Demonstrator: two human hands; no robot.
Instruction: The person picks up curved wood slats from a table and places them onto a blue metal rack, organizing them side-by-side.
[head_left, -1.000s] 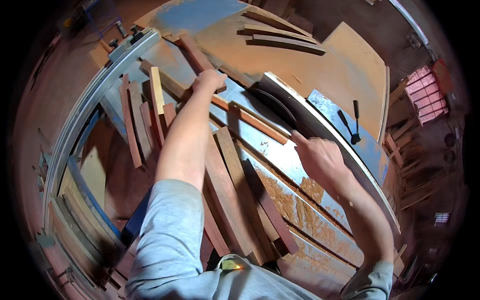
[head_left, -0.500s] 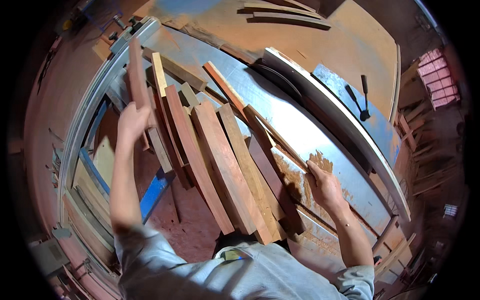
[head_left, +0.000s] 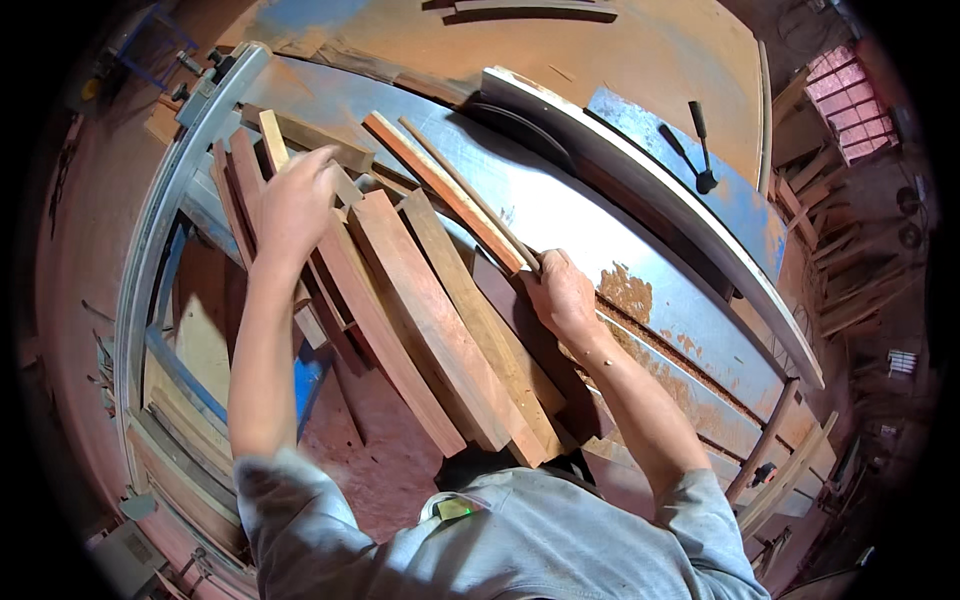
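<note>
The right hand [head_left: 565, 295] has its fingers closed around the near end of a thin brown wooden strip [head_left: 468, 192]; an orange-faced strip [head_left: 445, 193] lies just beside it, its near end by the fingertips, and whether that one is gripped too cannot be told. Both slant up and left across the metal bench [head_left: 600, 235], left of a dark curved blade-like part [head_left: 525, 130] and the white-edged fence [head_left: 660, 190].

Held only at one end, the thin strip could swing at its far tip and knock its neighbour askew, or stray toward the curved part, if the wrist turned. The broad reddish board [head_left: 428, 310] and others piled beside it jut toward the person's body; a bump from the shirt [head_left: 520, 540] could slide them off.

The left hand [head_left: 295, 205] is over the upper ends of the pile, beside a pale yellow strip [head_left: 271, 138], back up, fingers bent to the right; whether they grip anything cannot be told. Its forearm rises almost straight, while the right one slants inward from a bent elbow.
</note>
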